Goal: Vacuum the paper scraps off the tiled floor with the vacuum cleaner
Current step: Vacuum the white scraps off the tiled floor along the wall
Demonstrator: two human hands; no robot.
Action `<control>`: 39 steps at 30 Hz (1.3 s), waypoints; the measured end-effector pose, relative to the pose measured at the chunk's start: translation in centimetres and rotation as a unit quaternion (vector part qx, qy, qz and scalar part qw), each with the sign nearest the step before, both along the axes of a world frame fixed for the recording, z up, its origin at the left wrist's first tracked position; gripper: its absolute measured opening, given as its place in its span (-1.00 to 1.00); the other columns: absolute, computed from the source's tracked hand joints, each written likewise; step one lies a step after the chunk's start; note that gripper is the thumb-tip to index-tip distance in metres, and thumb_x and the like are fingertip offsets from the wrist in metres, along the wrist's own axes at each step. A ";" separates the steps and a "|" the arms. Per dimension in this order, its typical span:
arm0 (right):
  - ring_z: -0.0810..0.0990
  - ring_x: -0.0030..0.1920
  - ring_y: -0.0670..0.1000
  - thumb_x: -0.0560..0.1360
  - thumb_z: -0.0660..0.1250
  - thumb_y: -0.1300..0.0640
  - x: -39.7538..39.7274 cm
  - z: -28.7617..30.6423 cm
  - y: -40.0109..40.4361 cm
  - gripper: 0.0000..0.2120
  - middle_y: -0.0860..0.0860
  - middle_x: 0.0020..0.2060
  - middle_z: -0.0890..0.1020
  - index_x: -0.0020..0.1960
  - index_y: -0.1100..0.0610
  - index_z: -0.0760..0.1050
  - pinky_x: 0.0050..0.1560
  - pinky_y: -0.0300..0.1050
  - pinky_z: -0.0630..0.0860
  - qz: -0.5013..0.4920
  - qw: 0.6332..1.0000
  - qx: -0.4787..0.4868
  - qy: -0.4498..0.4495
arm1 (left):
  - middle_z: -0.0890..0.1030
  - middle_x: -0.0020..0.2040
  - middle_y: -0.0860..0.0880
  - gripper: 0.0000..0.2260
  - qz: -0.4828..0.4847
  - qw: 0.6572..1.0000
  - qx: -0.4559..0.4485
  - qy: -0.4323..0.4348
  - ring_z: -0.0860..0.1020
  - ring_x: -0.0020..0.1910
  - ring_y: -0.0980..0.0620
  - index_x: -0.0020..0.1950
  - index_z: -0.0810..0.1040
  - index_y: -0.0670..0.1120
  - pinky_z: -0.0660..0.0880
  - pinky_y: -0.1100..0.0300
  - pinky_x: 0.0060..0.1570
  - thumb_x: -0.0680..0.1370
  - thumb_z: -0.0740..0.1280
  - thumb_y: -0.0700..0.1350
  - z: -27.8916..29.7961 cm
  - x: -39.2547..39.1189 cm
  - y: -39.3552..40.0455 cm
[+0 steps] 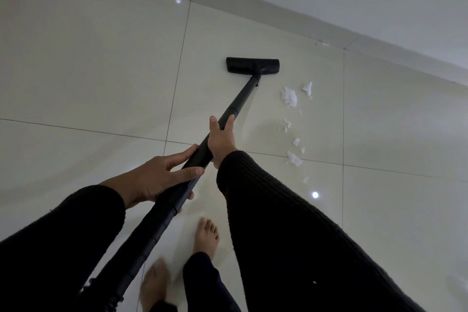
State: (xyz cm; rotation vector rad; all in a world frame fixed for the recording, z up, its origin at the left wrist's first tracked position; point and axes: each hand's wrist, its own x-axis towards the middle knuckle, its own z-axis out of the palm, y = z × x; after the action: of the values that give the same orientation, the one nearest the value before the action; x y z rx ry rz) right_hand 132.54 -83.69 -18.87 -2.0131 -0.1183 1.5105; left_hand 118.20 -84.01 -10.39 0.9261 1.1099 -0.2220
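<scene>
Both hands grip the wand, right hand ahead of left hand; floor head sits left of the paper scraps trailing back along the tiled floor.

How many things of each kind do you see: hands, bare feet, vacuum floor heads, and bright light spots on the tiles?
hands: 2, left and right, both on the wand
bare feet: 2
vacuum floor heads: 1
light spots: 2
Total: 7
</scene>
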 end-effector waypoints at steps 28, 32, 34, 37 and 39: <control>0.43 0.27 0.14 0.63 0.11 -0.17 8.6 -0.3 10.8 -0.35 0.09 0.45 0.36 0.58 -0.21 -0.19 0.40 0.22 0.38 -0.045 0.997 -0.024 -0.049 | 0.66 -0.39 -0.05 -0.41 -0.035 0.998 -0.014 -0.042 0.60 -0.51 0.03 0.48 0.23 0.21 0.56 0.20 -0.46 0.49 0.37 0.01 -1.2 8.6 12.2; 0.42 0.18 0.10 0.63 0.11 -0.16 10.2 -0.8 11.7 -0.35 0.08 0.44 0.37 0.59 -0.20 -0.18 0.39 0.19 0.39 -0.041 0.997 -0.024 -0.056 | 0.66 -0.37 -0.06 -0.40 -0.034 0.998 -0.018 -0.041 0.60 -0.49 0.03 0.47 0.24 0.22 0.56 0.20 -0.44 0.48 0.37 0.02 -1.7 10.0 13.1; 0.43 0.26 0.13 0.63 0.11 -0.16 11.0 -1.0 12.2 -0.35 0.08 0.46 0.35 0.58 -0.21 -0.18 0.40 0.19 0.39 -0.038 0.997 -0.026 -0.057 | 0.66 -0.36 -0.04 -0.41 -0.030 0.999 -0.019 -0.042 0.60 -0.51 0.06 0.47 0.24 0.22 0.55 0.21 -0.46 0.49 0.37 0.00 -1.7 10.8 13.6; 0.40 0.36 0.17 0.63 0.11 -0.16 12.2 -0.9 13.3 -0.35 0.09 0.49 0.31 0.58 -0.21 -0.19 0.40 0.19 0.38 -0.038 0.998 -0.028 -0.052 | 0.66 -0.37 -0.03 -0.41 -0.022 0.999 -0.023 -0.042 0.60 -0.51 0.07 0.47 0.25 0.21 0.55 0.21 -0.47 0.49 0.37 0.00 -1.8 11.9 14.5; 0.41 0.31 0.14 0.64 0.11 -0.15 12.9 -0.7 13.7 -0.35 0.09 0.49 0.31 0.59 -0.20 -0.18 0.38 0.17 0.40 -0.043 0.998 -0.027 -0.049 | 0.66 -0.38 -0.05 -0.41 -0.020 0.999 -0.026 -0.041 0.59 -0.52 0.05 0.47 0.25 0.22 0.54 0.22 -0.47 0.48 0.37 0.00 -1.8 12.6 15.0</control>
State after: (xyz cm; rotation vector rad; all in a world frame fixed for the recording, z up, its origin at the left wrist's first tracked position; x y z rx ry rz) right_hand 145.47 -69.98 -19.58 -2.1088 -0.0308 1.3765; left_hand 130.77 -68.97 -12.15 0.9044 1.0061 -0.2426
